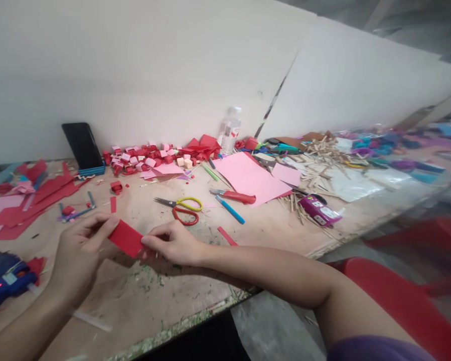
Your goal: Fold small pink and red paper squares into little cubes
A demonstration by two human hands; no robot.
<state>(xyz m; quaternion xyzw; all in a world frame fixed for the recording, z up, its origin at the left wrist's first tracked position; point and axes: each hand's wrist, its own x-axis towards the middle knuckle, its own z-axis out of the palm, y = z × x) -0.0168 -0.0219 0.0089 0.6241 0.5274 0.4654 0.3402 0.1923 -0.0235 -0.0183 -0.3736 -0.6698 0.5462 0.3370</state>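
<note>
A small red paper rectangle [126, 238] is held just above the table between both hands. My left hand [83, 245] pinches its left end between thumb and fingers. At the opposite end, my right hand [174, 243] grips the lower right corner with thumb and fingertips. Scissors [182, 206] with yellow and red handles lie beyond the right hand. A blue pen [230, 209] and a red-handled cutter [235, 196] rest to their right. Close to my left forearm is a blue glue gun [9, 283] with a clear glue stick.
Many red and pink folded paper cubes [142, 158] are heaped by the wall, near a leaning black phone [83, 145] and a plastic bottle [231, 131]. Pink sheets [251, 175], wooden sticks [319, 165] and a purple tape measure [319, 210] lie right. A red chair [391, 296] stands beside the table.
</note>
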